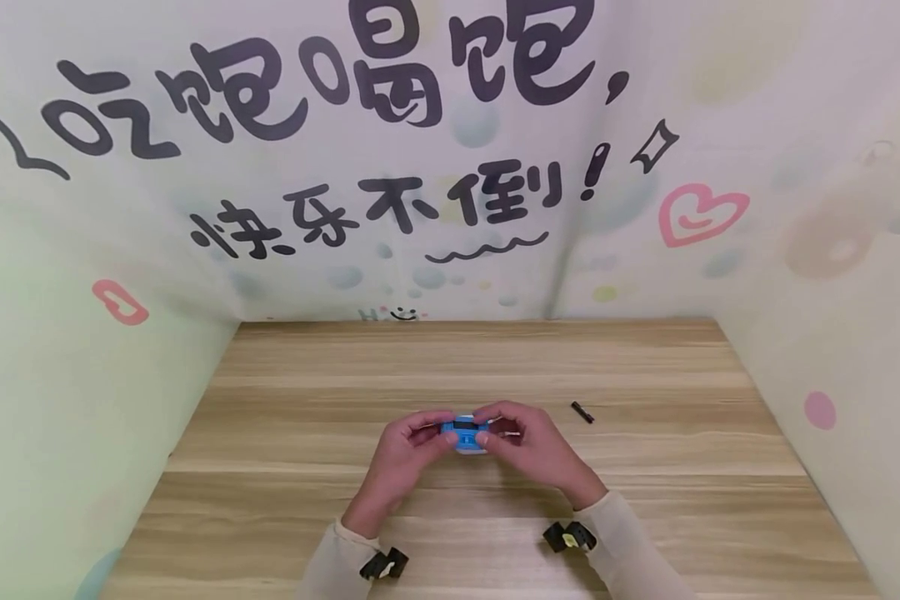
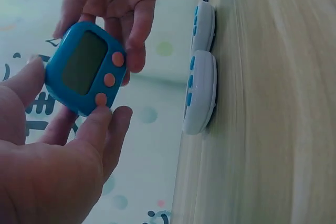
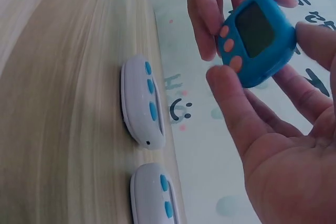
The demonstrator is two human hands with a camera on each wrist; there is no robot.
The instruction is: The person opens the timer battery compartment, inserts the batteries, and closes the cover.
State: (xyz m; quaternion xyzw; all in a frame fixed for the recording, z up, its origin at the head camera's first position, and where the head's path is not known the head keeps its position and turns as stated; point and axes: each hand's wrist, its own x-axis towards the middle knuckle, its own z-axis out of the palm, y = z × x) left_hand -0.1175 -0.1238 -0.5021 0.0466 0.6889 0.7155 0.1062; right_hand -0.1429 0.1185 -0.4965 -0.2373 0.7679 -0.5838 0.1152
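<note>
Both hands hold a small blue digital timer (image 1: 467,435) with a dark screen and three pink buttons, raised in front of the person. My left hand (image 1: 405,454) grips one side of it, and a digit lies by the lowest button in the left wrist view (image 2: 101,99). On the opposite side, my right hand (image 1: 534,448) grips the timer as well. In the right wrist view the timer (image 3: 257,40) is tilted, its screen blank, with fingers of both hands round its edges.
Two white timers with blue buttons (image 2: 200,93) stand on the wooden table (image 1: 285,517), largely hidden behind the hands in the head view. A short black stick-like piece (image 1: 582,412) lies to the right of the hands. Printed walls enclose the back and sides.
</note>
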